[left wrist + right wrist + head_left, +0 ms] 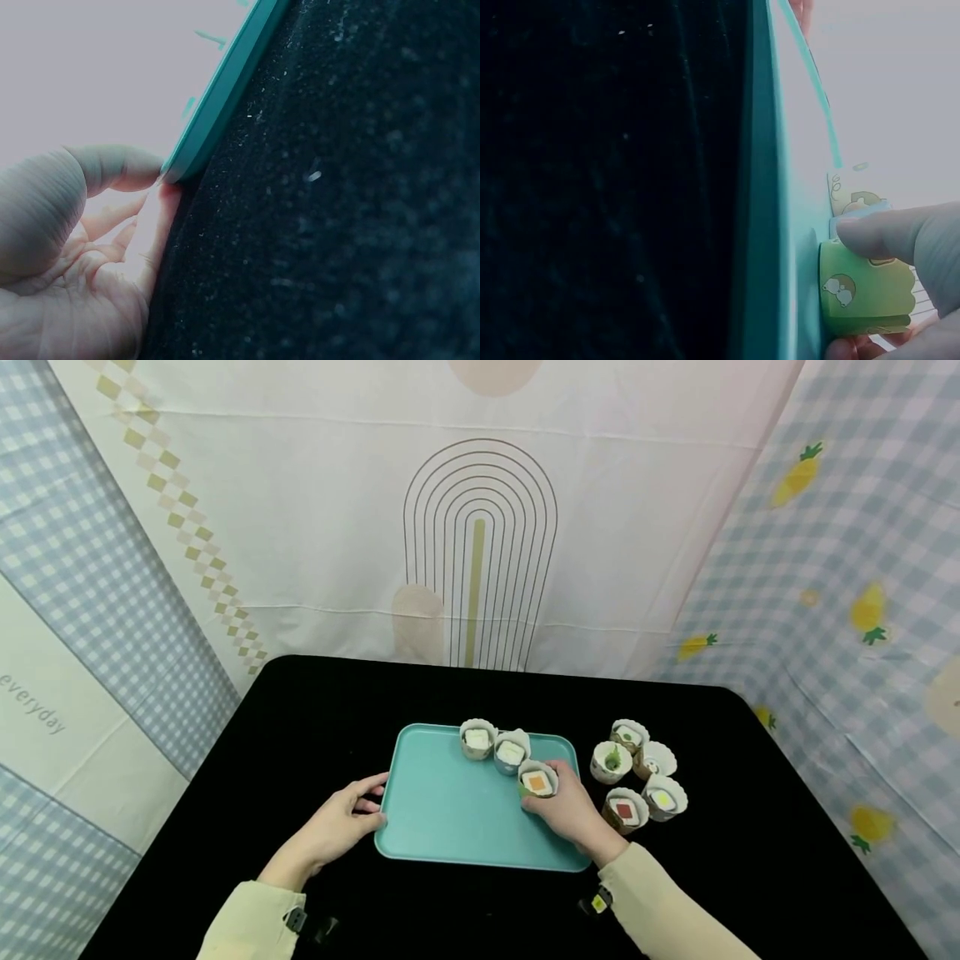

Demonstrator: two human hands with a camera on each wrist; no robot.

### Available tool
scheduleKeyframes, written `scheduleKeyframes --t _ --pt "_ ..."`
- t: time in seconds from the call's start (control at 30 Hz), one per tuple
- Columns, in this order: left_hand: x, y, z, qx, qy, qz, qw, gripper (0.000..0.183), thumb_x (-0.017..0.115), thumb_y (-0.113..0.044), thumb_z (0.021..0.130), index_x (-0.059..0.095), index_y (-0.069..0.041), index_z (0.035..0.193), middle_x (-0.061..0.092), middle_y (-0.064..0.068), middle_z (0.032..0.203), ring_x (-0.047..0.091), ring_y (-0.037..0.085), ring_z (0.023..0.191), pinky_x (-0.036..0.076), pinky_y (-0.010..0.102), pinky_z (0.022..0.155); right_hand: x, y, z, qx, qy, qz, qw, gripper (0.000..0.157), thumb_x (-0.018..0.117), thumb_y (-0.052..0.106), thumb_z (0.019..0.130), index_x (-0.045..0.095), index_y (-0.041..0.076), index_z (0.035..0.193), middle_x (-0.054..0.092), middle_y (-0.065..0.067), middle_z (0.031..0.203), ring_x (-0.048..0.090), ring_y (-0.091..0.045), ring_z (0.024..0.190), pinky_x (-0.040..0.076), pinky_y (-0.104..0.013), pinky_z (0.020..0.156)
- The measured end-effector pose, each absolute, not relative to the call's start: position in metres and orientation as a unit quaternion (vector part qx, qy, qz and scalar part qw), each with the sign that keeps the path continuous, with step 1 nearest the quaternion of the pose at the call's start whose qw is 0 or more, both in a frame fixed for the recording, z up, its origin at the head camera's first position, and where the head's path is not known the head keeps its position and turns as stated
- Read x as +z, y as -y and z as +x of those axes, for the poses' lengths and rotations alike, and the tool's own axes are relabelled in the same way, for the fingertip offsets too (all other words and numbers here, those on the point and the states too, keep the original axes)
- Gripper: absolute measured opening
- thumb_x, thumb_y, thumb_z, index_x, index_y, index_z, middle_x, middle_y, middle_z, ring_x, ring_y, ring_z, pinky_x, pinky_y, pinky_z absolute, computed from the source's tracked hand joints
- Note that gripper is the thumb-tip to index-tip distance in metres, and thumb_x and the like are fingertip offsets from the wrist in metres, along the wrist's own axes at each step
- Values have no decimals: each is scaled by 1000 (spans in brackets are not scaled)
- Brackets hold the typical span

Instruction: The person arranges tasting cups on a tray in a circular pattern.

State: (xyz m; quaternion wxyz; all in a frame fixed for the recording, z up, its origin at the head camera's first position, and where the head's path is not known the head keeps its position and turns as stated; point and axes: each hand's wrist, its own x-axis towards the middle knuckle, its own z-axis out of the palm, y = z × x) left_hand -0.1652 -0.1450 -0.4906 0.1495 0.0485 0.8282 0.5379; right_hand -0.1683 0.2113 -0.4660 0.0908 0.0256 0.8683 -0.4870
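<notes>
Head view: just right of the frame's lower centre, the right hand grips the green cup at the tray; the left hand, lower left, pinches the tray's edge. The step in hand looks like setting this cup down; next, the fingers would need to loosen without tipping it. Just above it in the frame, 2 white-filled cups crowd that side; 5 other cups stand right on the table.
</notes>
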Motion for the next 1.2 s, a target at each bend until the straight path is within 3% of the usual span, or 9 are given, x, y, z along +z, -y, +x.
scheduleKeyframes --t 0.9,1.2 --pt "-492 145 -166 540 -826 55 148 62 65 -11 91 42 -21 147 46 4 134 49 22 106 46 37 80 -470 -212 -166 -493 -867 14 77 72 74 16 85 33 5 143 45 -16 130 50 -31 116 43 -51 90" --pt "-491 146 -165 541 -826 53 150 62 64 -11 91 42 -22 148 46 4 134 49 22 106 46 37 80 -472 -209 -166 -490 -869 15 69 66 72 17 87 35 5 140 46 -15 129 50 -28 116 42 -49 92"
